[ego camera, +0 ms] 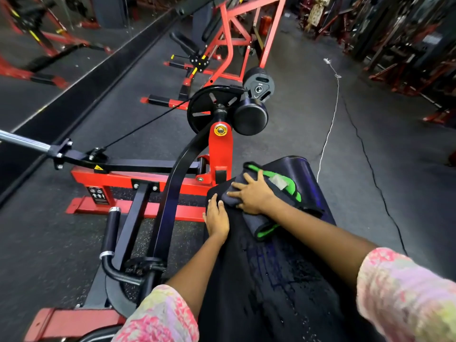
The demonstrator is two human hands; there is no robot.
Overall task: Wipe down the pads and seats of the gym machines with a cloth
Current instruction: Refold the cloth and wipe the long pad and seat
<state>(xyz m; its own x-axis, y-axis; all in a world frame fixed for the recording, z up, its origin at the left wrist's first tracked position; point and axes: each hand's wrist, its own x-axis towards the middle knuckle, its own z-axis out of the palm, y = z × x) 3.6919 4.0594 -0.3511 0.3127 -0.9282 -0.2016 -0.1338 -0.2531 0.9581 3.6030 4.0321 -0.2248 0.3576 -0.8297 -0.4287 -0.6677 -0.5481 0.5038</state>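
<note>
Head view, one frame. Long black pad (269,275) runs from the bottom centre up toward centre right of the frame; that is its long axis, and its far rounded end sits at about centre right.

Cloth (269,201), dark with green trim, lies bunched on the pad's far half. Right hand (254,195) rests flat on top of it, fingers spread and straight, pressing, not curled round it. Left hand (217,218) lies flat on the pad's left edge, just beside the cloth, fingers together and extended, holding nothing.

Right hand is on the cloth, so the wipe is its job; left appears to steady the pad.

Near half of the pad, bottom centre, shows wet-looking streaks and droplets; whether that is cleaner or sheen I cannot tell.

Judgement: next stroke runs along the long axis. Room: open floor (357,149) to the right of the pad; to the left, a curved black arm (172,183) and red frame (148,178) stand close, so sideways strokes should stop at the left edge.
</note>
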